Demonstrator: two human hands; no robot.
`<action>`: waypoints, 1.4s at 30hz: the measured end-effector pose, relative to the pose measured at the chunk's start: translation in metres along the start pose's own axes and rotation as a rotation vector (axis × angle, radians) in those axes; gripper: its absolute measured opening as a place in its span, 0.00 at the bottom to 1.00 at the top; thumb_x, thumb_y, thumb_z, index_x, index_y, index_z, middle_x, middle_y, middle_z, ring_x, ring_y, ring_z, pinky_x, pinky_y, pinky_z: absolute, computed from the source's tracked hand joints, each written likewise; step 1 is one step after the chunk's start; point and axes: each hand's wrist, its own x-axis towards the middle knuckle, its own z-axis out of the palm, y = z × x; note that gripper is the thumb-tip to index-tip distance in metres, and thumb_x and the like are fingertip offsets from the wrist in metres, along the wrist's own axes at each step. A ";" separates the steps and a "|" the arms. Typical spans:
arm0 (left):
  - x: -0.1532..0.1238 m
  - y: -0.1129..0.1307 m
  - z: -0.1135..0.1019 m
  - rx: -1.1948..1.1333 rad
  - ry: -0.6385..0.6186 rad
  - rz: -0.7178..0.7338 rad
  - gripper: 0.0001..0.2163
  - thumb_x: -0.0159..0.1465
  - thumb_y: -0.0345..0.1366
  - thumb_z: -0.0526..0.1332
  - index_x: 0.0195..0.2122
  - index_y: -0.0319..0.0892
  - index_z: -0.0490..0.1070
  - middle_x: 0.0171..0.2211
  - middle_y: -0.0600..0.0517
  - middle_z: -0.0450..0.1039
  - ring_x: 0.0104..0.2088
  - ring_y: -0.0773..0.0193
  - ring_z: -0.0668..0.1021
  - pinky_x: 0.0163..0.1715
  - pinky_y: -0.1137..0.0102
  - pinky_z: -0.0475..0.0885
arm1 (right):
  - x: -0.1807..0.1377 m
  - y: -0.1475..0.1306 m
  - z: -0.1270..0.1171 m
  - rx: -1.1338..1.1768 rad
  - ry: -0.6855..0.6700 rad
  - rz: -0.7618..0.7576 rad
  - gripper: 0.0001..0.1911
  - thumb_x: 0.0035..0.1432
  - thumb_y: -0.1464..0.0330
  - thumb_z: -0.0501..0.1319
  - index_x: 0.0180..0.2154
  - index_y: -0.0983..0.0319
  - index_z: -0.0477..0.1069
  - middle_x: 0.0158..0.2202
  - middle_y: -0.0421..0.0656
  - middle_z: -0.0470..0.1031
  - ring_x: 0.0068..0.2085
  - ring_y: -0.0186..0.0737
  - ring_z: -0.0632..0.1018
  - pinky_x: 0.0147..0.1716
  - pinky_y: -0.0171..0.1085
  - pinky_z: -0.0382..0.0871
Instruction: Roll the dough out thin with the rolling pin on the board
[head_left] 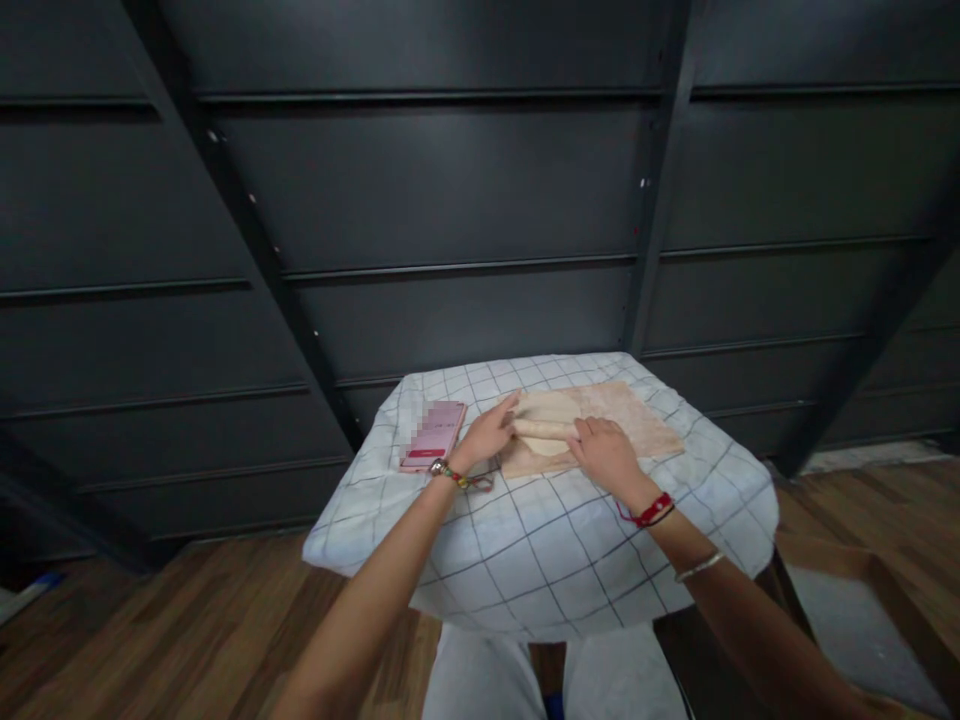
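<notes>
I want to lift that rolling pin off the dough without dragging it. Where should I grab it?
Grip the rolling pin at its two ends, from above. It lies flat and crosswise on the dough, with the left hand and right hand already on top.

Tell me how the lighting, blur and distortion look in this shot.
Head view: dim overall, dark panelled wall barely lit; the checked cloth is the brightest area; straight wall beams splay outward from wide-angle distortion; the pink phone face is pixelated; both hands on the roll look soft.
</notes>
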 end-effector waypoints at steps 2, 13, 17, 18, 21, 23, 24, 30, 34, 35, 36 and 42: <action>0.009 -0.010 -0.004 -0.182 -0.026 -0.021 0.36 0.58 0.24 0.51 0.68 0.44 0.43 0.62 0.43 0.60 0.54 0.60 0.73 0.47 0.67 0.71 | 0.000 0.001 0.000 -0.008 -0.007 -0.016 0.17 0.67 0.63 0.48 0.47 0.66 0.69 0.42 0.52 0.74 0.44 0.46 0.73 0.46 0.41 0.59; 0.017 -0.024 -0.007 -0.338 -0.090 0.019 0.33 0.62 0.24 0.51 0.68 0.42 0.44 0.60 0.38 0.61 0.54 0.60 0.73 0.46 0.67 0.72 | 0.048 0.037 -0.012 0.004 -0.099 -0.210 0.13 0.66 0.67 0.53 0.48 0.63 0.70 0.47 0.50 0.74 0.49 0.45 0.72 0.47 0.40 0.59; 0.026 -0.021 0.000 -0.175 -0.045 -0.009 0.27 0.63 0.27 0.54 0.65 0.41 0.54 0.58 0.42 0.66 0.54 0.59 0.72 0.52 0.64 0.69 | 0.071 0.050 -0.002 0.055 -0.163 -0.215 0.15 0.66 0.65 0.52 0.49 0.65 0.70 0.49 0.50 0.73 0.51 0.44 0.71 0.48 0.38 0.59; 0.029 -0.019 0.002 -0.120 -0.023 -0.021 0.26 0.64 0.28 0.54 0.63 0.42 0.56 0.57 0.44 0.67 0.54 0.59 0.72 0.52 0.64 0.68 | 0.074 0.052 0.002 0.078 -0.199 -0.211 0.16 0.67 0.64 0.51 0.49 0.65 0.70 0.50 0.50 0.73 0.51 0.43 0.71 0.48 0.38 0.59; 0.039 -0.013 0.007 -0.014 0.116 -0.142 0.22 0.65 0.31 0.54 0.62 0.42 0.59 0.54 0.45 0.70 0.50 0.59 0.75 0.49 0.66 0.70 | 0.076 0.052 0.012 0.126 -0.246 -0.171 0.20 0.68 0.62 0.47 0.50 0.65 0.70 0.52 0.51 0.72 0.53 0.43 0.70 0.50 0.39 0.58; 0.044 -0.008 0.009 0.033 0.206 -0.274 0.22 0.65 0.30 0.56 0.61 0.40 0.60 0.53 0.45 0.71 0.49 0.59 0.76 0.47 0.67 0.71 | 0.070 0.049 0.014 0.103 -0.223 -0.112 0.21 0.68 0.61 0.46 0.50 0.65 0.69 0.52 0.52 0.71 0.54 0.46 0.69 0.51 0.42 0.57; 0.046 -0.006 0.011 0.067 0.235 -0.333 0.22 0.64 0.29 0.57 0.60 0.39 0.62 0.53 0.45 0.71 0.49 0.58 0.76 0.47 0.68 0.71 | 0.066 0.047 0.014 0.082 -0.206 -0.085 0.21 0.68 0.60 0.46 0.51 0.66 0.69 0.51 0.53 0.71 0.54 0.48 0.69 0.51 0.43 0.57; 0.045 0.010 0.017 0.274 0.340 -0.369 0.19 0.60 0.25 0.59 0.54 0.41 0.69 0.51 0.47 0.72 0.51 0.58 0.74 0.50 0.69 0.68 | 0.042 0.041 0.005 0.040 -0.164 -0.100 0.20 0.67 0.60 0.47 0.50 0.65 0.67 0.48 0.52 0.72 0.51 0.50 0.70 0.49 0.44 0.57; 0.042 0.015 0.018 0.342 0.339 -0.273 0.20 0.59 0.23 0.58 0.52 0.39 0.70 0.49 0.46 0.73 0.49 0.58 0.75 0.48 0.70 0.69 | 0.036 0.043 0.006 0.056 -0.131 -0.115 0.20 0.67 0.61 0.46 0.51 0.64 0.67 0.49 0.51 0.72 0.51 0.49 0.69 0.49 0.44 0.57; 0.042 0.015 0.018 0.350 0.337 -0.264 0.20 0.58 0.23 0.59 0.52 0.38 0.70 0.49 0.46 0.72 0.48 0.58 0.75 0.48 0.70 0.69 | 0.035 0.043 0.008 0.060 -0.128 -0.112 0.20 0.67 0.61 0.46 0.51 0.65 0.67 0.49 0.51 0.72 0.51 0.49 0.69 0.49 0.44 0.56; 0.043 0.014 0.018 0.354 0.335 -0.259 0.19 0.58 0.23 0.59 0.52 0.38 0.70 0.49 0.46 0.72 0.48 0.58 0.75 0.48 0.70 0.69 | 0.036 0.043 0.009 0.062 -0.127 -0.109 0.20 0.67 0.61 0.46 0.51 0.65 0.66 0.49 0.51 0.72 0.51 0.49 0.69 0.49 0.44 0.56; 0.053 0.001 0.017 0.331 0.269 -0.221 0.20 0.57 0.22 0.59 0.51 0.37 0.72 0.47 0.45 0.73 0.48 0.58 0.75 0.50 0.69 0.69 | 0.038 0.043 0.012 0.055 -0.125 -0.107 0.20 0.68 0.61 0.45 0.50 0.65 0.67 0.48 0.51 0.73 0.50 0.48 0.70 0.48 0.44 0.57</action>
